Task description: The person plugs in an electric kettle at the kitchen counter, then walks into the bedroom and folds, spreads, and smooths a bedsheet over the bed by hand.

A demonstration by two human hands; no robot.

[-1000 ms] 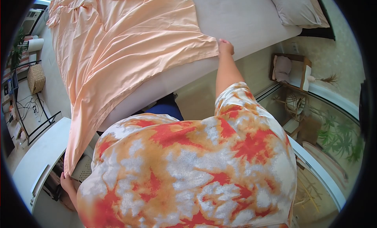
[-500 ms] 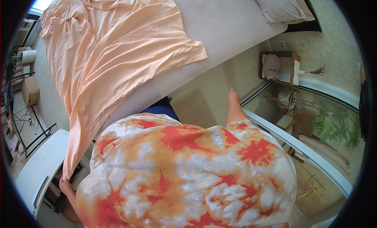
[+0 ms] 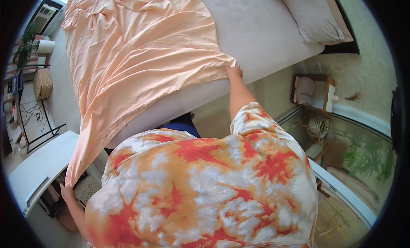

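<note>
A wrinkled peach sheet [image 3: 145, 51] covers the left part of the bed, over a pale grey fitted sheet [image 3: 252, 30]. My right hand [image 3: 234, 72] is closed on the sheet's corner at the near edge of the mattress. At the lower left, my left hand [image 3: 67, 191] pinches the other end of the sheet, which hangs off the bed in a narrowing, taut strip beside a white cabinet.
Grey pillows [image 3: 314, 17] lie at the upper right. A wooden box shelf [image 3: 314, 92] stands by the wall, near a glass-topped surface [image 3: 341, 141]. To the left are the white cabinet [image 3: 45, 162], a woven basket [image 3: 43, 83] and a black metal frame with cables.
My right hand let go of the corner, drew back toward my body, and now grips the sheet's corner again. My left hand has kept its hold, and the view has shifted.
</note>
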